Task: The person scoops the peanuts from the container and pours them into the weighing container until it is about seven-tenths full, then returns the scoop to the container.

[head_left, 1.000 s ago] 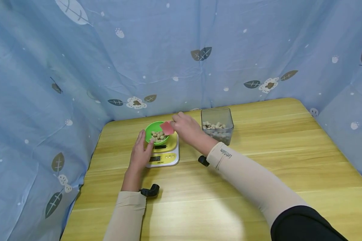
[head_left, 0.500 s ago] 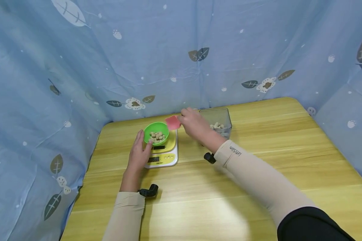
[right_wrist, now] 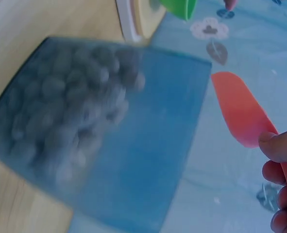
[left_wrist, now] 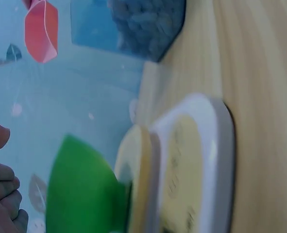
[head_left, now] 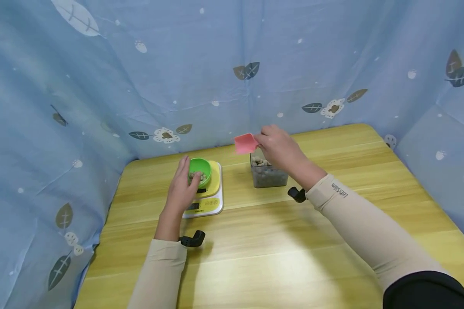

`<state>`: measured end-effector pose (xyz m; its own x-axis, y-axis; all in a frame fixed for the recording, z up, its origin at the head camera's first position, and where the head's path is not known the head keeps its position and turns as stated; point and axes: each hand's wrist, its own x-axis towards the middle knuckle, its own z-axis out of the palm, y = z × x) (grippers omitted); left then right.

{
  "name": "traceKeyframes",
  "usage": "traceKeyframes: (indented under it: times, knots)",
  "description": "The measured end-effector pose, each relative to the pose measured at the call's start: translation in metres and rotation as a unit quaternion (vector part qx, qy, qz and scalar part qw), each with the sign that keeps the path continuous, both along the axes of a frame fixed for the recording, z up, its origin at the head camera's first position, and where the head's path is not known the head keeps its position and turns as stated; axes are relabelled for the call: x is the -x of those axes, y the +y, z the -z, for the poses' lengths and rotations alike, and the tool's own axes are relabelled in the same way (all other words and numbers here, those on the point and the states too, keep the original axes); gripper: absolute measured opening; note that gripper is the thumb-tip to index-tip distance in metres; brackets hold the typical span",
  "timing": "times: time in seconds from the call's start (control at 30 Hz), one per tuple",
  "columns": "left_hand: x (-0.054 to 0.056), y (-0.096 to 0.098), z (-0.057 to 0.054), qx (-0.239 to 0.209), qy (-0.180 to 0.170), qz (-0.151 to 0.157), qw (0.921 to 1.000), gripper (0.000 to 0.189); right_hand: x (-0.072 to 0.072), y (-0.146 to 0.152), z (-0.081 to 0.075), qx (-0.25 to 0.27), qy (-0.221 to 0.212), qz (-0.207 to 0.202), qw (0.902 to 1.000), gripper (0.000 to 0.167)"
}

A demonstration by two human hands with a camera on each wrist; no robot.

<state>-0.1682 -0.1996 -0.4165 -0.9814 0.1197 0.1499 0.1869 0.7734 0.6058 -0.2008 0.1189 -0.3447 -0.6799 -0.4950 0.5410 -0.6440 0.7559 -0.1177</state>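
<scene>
My right hand (head_left: 280, 148) grips the handle of a pink scoop (head_left: 245, 143), raised over the far left edge of a clear grey bin (head_left: 270, 177). No peanuts show in the scoop. The bin is partly filled with peanuts (right_wrist: 56, 97), their outlines blurred in the right wrist view. At the left, a green bowl (head_left: 201, 165) with some peanuts (head_left: 203, 177) sits on a yellow and white kitchen scale (head_left: 215, 206). My left hand (head_left: 181, 186) is beside the bowl, fingers extended along its left side and thumb at its near rim. Its palm hides part of the bowl.
A wooden table (head_left: 247, 244) carries the scale and the bin, which stand apart near its back edge. Behind it hangs a blue patterned curtain (head_left: 209, 68), also running along the left and right sides. A black wrist camera (head_left: 192, 239) juts out from the left forearm.
My right hand has moved the scoop from over the green bowl to the right and up, to the bin. My left hand stays by the bowl. The head view has shifted slightly.
</scene>
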Motion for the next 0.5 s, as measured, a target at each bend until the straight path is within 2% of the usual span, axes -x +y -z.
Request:
traceKeyframes:
  times: [0.23,0.5]
  knots:
    - [0.009,0.032,-0.014,-0.018,0.029,0.055,0.9979,0.067,-0.004,0.029,-0.007,0.006,0.012,0.014,0.9998,0.02]
    - [0.019,0.074,-0.015,-0.024,0.03,0.111,0.9931,0.066,-0.007,0.052,-0.001,-0.019,-0.005,0.039,0.999,0.017]
